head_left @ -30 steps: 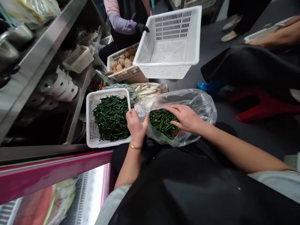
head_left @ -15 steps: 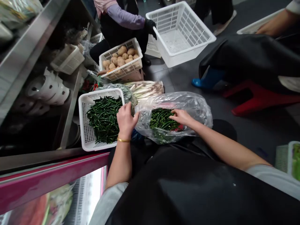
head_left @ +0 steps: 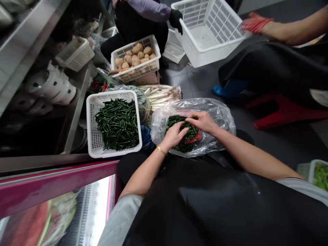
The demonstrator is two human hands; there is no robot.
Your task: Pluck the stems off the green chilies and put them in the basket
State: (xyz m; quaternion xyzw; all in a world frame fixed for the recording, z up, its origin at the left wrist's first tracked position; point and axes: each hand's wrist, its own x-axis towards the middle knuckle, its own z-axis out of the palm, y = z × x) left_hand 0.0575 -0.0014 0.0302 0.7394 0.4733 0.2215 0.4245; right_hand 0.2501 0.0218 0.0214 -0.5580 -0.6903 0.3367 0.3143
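My left hand (head_left: 175,135), with a gold bangle at its wrist, reaches over a clear plastic bag (head_left: 217,111); its thumb stands apart from its fingers, and I see nothing held. Close beside it, my right hand (head_left: 203,122) is closed in a pinch on a green chilli pepper, largely hidden by the fingers. Beneath both hands lie green chillies (head_left: 175,119) inside the bag's mouth, beside something red (head_left: 194,137). To the left, a white slotted basket (head_left: 92,145) holds a heap of dark green chillies (head_left: 118,124).
Behind stand a basket of potatoes (head_left: 137,58) and a bundle of white-stalked vegetables (head_left: 162,95). A co-worker's black-gloved hand (head_left: 175,21) grips a large white crate (head_left: 217,51). Another person's red-gloved hand (head_left: 255,23) is near it. Metal shelving (head_left: 33,37) borders the left; a red stool (head_left: 271,118) is right.
My left hand has moved right, from the basket's edge to the bag, beside my right hand. A red-gloved hand has come up to the large crate. The view has shifted slightly.
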